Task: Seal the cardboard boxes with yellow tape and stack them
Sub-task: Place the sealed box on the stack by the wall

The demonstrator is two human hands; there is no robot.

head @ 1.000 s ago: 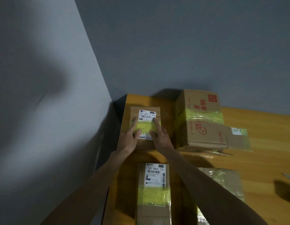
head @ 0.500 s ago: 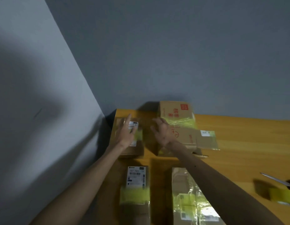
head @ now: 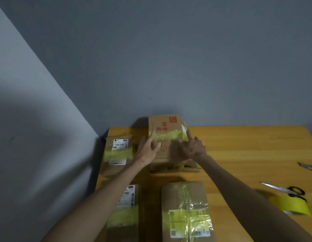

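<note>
Both hands have left the small box [head: 116, 154] in the back-left corner and now flank the tall box [head: 163, 124].

- Left hand [head: 146, 151]: fingers straight and spread, at the tall box's left side.
- Right hand [head: 193, 148]: fingers spread at its right side. Blur hides whether they press.
- Tall box: red print and a yellow tape band, standing at the table's far edge against the back wall [head: 169, 67].
- Table [head: 248, 145]: orange wood, set into a corner of grey walls. Its left edge runs along the left wall [head: 29, 154].
- Small box: white label, yellow band, just beside the left edge.
- Front-left box [head: 124, 217] and front-right box [head: 185, 212]: both banded yellow, lying near the viewer with a gap between them.
- Tape roll [head: 291, 205]: yellow, at the right, with the scissors [head: 288, 190] just behind it.
- Cutter [head: 308, 167]: at the right frame edge.
- Open room: bare wood lies between the tall box and the cutter.
</note>
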